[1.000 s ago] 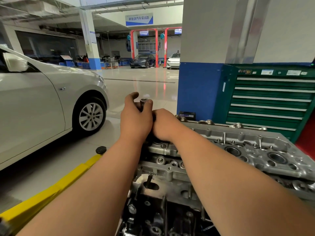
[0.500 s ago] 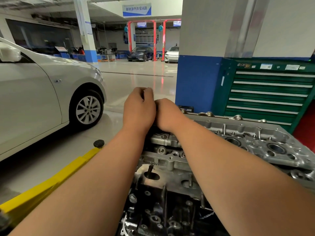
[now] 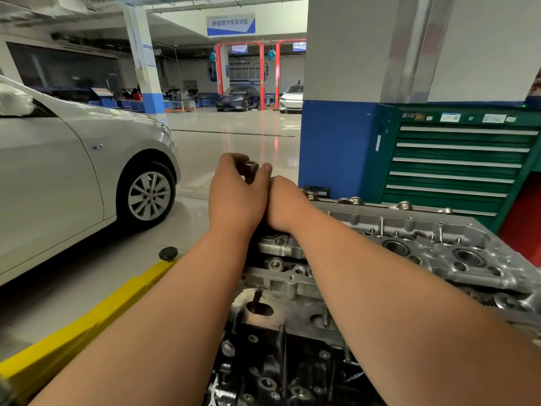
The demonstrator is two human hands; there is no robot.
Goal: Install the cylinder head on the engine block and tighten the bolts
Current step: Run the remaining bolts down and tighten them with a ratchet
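Head view. Left hand is out over the far end of the cylinder head. Forefinger and thumb are curled round a dark metal socket, whose open top stands clear above the fingertips. Right hand is pressed against the left, just right of the thumb. Its fingers fold down out of sight, so I cannot tell whether they clamp anything.

Cylinder head lies below and right of the fingers, on top of the engine block, which runs back under both forearms.

- Left of the fingers: white car. The hub badge on the wheel is too small to be sure of.
- Below-left: yellow lift arm with a black pad at its end.
- Right of the fingers: green tool cabinet, with unreadable stickers along the top strip.
- High beyond the fingers: blue banner, reads 新能源汽车实训区.
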